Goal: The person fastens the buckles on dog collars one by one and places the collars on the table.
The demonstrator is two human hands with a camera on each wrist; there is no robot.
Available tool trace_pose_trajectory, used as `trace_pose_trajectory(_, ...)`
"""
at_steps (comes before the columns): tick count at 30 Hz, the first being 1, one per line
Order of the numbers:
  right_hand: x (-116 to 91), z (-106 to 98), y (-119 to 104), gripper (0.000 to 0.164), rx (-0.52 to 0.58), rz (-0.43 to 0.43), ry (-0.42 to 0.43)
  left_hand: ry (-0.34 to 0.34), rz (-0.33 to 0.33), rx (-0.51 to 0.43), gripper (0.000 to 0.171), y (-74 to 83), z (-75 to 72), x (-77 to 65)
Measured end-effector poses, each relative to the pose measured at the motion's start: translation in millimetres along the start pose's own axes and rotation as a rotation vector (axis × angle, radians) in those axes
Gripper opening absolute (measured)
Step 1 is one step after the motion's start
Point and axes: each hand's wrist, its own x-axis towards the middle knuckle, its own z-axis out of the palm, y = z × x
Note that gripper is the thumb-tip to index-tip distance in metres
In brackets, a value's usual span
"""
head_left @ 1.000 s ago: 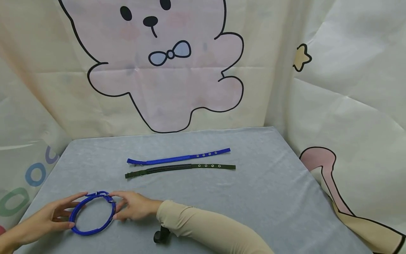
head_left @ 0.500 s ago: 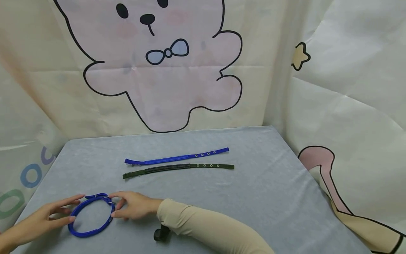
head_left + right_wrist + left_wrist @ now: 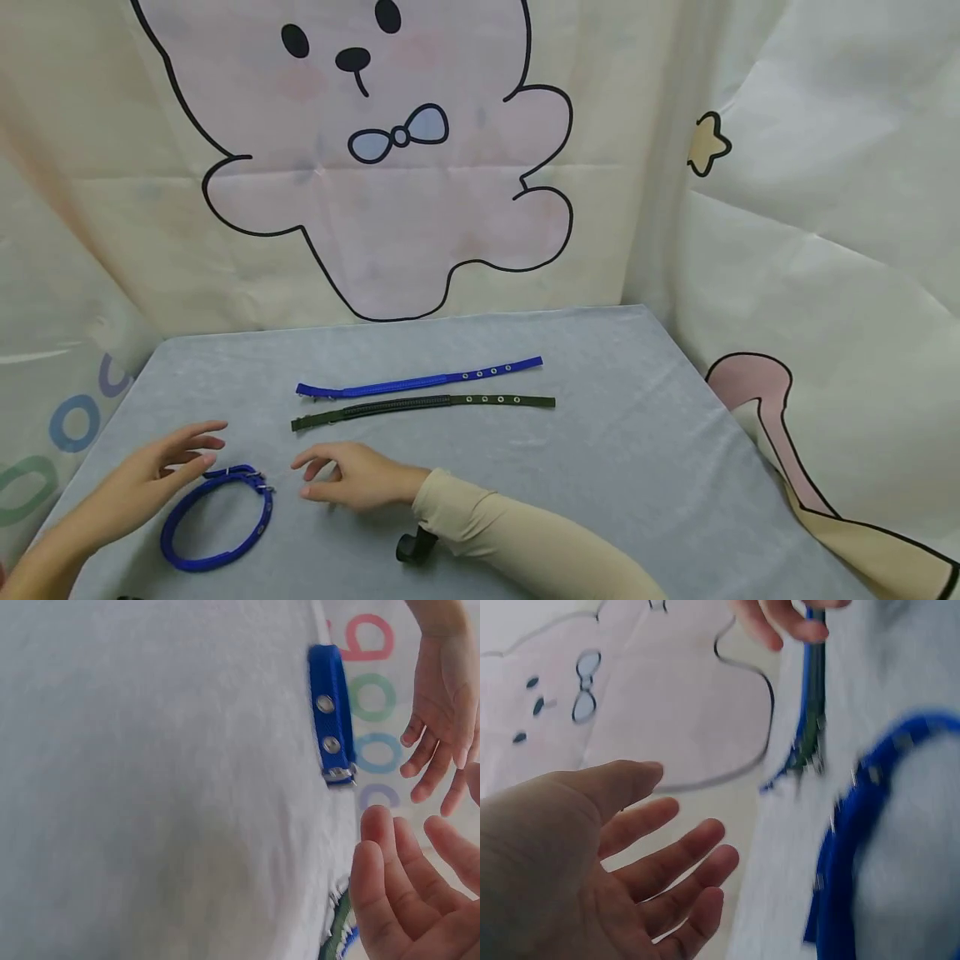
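A blue pet collar (image 3: 197, 565), buckled into a ring, lies on the grey cloth at the front left. Its metal eyelets and buckle show in the right wrist view on the blue band (image 3: 327, 712). My left hand (image 3: 150, 479) hovers by the ring's upper left side, fingers loosely spread and holding nothing; the left wrist view shows this hand (image 3: 641, 862) apart from the collar. To the right of the ring, my right hand (image 3: 363, 477) is held with relaxed, slightly bent fingers and nothing in them.
Farther back, a straight blue collar (image 3: 405, 385) and a dark green collar (image 3: 405, 406) lie side by side, unbuckled. The grey table cover (image 3: 637, 467) reaches a printed curtain (image 3: 465, 217) behind. A black wrist device (image 3: 415, 547) sits under the right sleeve.
Both hands have let go of the ring-shaped blue collar. The left hand has risen away from it, and the right hand has drawn off to the right. The collar stays on the table.
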Motion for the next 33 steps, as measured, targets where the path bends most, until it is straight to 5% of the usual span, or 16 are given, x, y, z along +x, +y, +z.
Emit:
trace_pose_trajectory(7,-21.6,-20.9,17.1,0.038,0.024,-0.072,0.103,0.073,0.054,-0.050,0.045,49.2,16.9,27.5)
trace_pose_trajectory(18,-56.5,-57.6,36.8,0.038,0.067,-0.129,0.254,0.188,0.155,-0.171,0.037,101.3,43.8,63.2)
trace_pose_trajectory(27,-79.0,-84.9,40.5,0.035,0.132,-0.134,0.368,0.227,0.179,-0.301,0.036,133.9,61.5,91.6)
trace_pose_trajectory(33,-83.0,-93.9,41.9,0.035,0.163,-0.146,0.399,0.242,0.170,-0.366,0.031,138.5,72.3,99.6)
